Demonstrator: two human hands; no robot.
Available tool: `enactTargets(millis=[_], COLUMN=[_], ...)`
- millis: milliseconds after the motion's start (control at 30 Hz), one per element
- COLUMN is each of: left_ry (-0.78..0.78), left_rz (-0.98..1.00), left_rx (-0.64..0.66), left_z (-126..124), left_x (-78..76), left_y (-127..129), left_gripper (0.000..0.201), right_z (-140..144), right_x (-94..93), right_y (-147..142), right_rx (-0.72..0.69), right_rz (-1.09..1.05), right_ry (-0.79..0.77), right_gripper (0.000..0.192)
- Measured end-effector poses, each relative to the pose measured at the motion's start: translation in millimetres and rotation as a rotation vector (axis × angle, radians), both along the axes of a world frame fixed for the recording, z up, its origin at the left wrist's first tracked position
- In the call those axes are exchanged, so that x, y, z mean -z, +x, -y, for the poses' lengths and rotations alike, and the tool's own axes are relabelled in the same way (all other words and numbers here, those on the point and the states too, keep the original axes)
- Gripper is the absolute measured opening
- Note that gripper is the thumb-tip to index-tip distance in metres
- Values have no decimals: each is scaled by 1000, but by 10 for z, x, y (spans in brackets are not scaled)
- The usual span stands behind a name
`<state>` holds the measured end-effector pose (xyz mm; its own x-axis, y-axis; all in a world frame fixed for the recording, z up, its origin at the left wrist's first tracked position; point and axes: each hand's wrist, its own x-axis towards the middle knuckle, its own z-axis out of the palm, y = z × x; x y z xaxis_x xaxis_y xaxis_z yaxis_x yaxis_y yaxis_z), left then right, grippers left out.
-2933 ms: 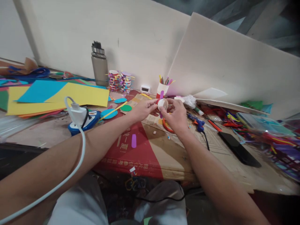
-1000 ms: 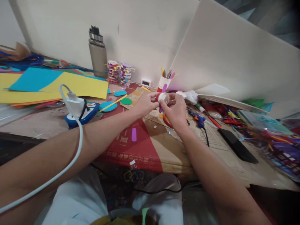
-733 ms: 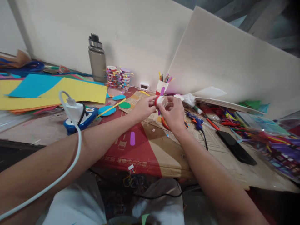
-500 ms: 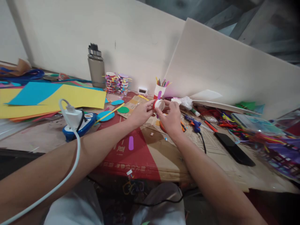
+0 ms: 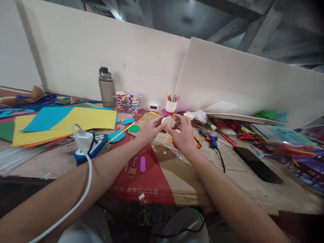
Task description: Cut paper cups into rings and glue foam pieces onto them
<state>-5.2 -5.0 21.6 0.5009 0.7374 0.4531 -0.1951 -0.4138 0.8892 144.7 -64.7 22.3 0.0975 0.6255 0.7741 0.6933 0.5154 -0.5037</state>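
Note:
Between my two hands is a small round paper piece [image 5: 169, 122], pale on its flat face, with red at its edge and a purple tab sticking up behind it. It looks like a short cup or drum. The fingers of my left hand [image 5: 151, 131] grip its left side. My right hand [image 5: 184, 133] closes on its right side, fingertips partly hidden. Just behind stands a red and white paper cup [image 5: 171, 106] full of pens and strips. Another white cup [image 5: 189, 116] is beyond my right fingers. A purple paper strip [image 5: 143, 164] lies on the cardboard nearer me.
A blue glue gun [image 5: 211, 138] and a black phone [image 5: 257, 163] lie to the right. On the left are a power strip [image 5: 100, 143] with a white cable crossing my left forearm, and coloured paper sheets [image 5: 91, 118]. A bottle [image 5: 106, 91] and two decorated stacks [image 5: 122, 103] stand behind.
The round piece has turned in my hands, so its flat pale face now shows more toward me. My view has tilted upward, and the table sits lower in the picture.

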Motion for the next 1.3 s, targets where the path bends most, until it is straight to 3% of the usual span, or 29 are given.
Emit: enactTargets(millis=[167,300,500,600,733,833,900,1067,1300], left_ry=[138,179,183,57,-335,-628,-735,-759,-666], left_rz=[-41,-99,-164,-108,64,148,183,173,115], left_rx=[-44,-55,2,58,124,66,21,24,109], left_z=[-53,-35,21,34,33,14,0,-4,5], left_x=[12,-3,-56,-57,-35,-40,-56,-68,6], left_y=[10,-2,-25,0,41,42,29,21,44], left_gripper=[34,30,30,26,24,18,11,12,16], right_z=[-6,-33,-43,-56,-104,-149,-169,-177,-188], right_x=[-2,7,12,11,16,34,48,56,91], right_y=[100,143,151,154,162,187,202,194,175], right_rx=[10,-63,-47,-56,-174,-282,-318,-299,-227], right_rz=[-34,-27,-94,-141,-376,-571,-659,-714,-515], right_ry=[-18,-77,-88,-128,-288,-455,-525,-604,-593], right_gripper=[38,28,23,25,33,44,49,47,36])
